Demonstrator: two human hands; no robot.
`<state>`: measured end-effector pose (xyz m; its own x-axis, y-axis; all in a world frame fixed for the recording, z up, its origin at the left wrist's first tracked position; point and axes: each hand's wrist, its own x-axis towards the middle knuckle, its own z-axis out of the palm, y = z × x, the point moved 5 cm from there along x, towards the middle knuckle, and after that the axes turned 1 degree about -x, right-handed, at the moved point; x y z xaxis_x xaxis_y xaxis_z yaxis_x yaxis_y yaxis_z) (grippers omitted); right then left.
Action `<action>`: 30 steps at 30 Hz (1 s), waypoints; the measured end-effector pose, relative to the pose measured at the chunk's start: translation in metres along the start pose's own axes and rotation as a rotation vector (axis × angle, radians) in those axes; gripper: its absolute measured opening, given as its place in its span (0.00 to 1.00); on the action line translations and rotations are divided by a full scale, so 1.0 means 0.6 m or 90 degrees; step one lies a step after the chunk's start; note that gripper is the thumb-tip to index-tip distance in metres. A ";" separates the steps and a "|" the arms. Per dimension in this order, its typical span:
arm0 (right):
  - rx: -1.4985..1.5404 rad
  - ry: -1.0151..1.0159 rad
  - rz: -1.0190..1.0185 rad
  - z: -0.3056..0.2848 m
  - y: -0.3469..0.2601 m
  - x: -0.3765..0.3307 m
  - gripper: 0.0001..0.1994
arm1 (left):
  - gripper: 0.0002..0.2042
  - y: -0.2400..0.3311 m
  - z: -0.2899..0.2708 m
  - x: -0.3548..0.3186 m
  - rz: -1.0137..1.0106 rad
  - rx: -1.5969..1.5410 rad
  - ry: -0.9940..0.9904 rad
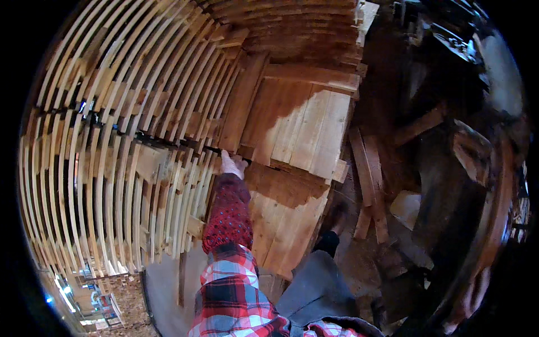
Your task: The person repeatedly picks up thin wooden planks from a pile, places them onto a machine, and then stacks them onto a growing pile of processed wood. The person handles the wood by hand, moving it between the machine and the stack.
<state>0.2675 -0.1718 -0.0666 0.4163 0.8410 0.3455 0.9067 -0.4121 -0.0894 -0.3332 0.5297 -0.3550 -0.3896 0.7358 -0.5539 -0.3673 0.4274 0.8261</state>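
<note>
Wooden pallet stack (112, 140); left hand (231, 164) touching upright pallet (297, 129) edge.

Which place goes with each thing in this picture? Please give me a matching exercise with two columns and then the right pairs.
Things:
1. gloved hand
2. slatted pallets
3. loose boards
4. shoe

Places:
A. lying on the dirt floor at the right
B. stacked in tall rows on the left
C. on the edge of the flat pallet at the centre
D. on the ground beside the lower flat pallet

Pairs: 1-C, 2-B, 3-A, 4-D
</note>
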 end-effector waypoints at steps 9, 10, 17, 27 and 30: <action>0.028 0.072 -0.073 0.122 0.124 0.247 0.25 | 0.08 -0.101 0.077 -0.074 0.503 0.710 -0.355; 0.001 0.068 -0.058 0.112 0.135 0.262 0.25 | 0.10 -0.165 0.134 -0.116 0.400 0.687 -0.445; 0.094 0.050 0.067 0.185 0.191 0.299 0.24 | 0.34 -0.145 0.322 -0.326 0.354 0.588 -0.558; 0.235 0.097 0.255 0.189 0.145 0.212 0.18 | 0.32 -0.142 0.465 -0.137 0.180 0.453 -0.273; 0.136 0.031 0.204 0.121 0.012 0.156 0.24 | 0.32 -0.223 0.403 -0.375 0.134 0.275 -0.501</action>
<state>0.3180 -0.0704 -0.1029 0.6821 0.6614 0.3121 0.7266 -0.5646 -0.3915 0.0081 0.4339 -0.3159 0.3315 0.8983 -0.2884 0.0543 0.2870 0.9564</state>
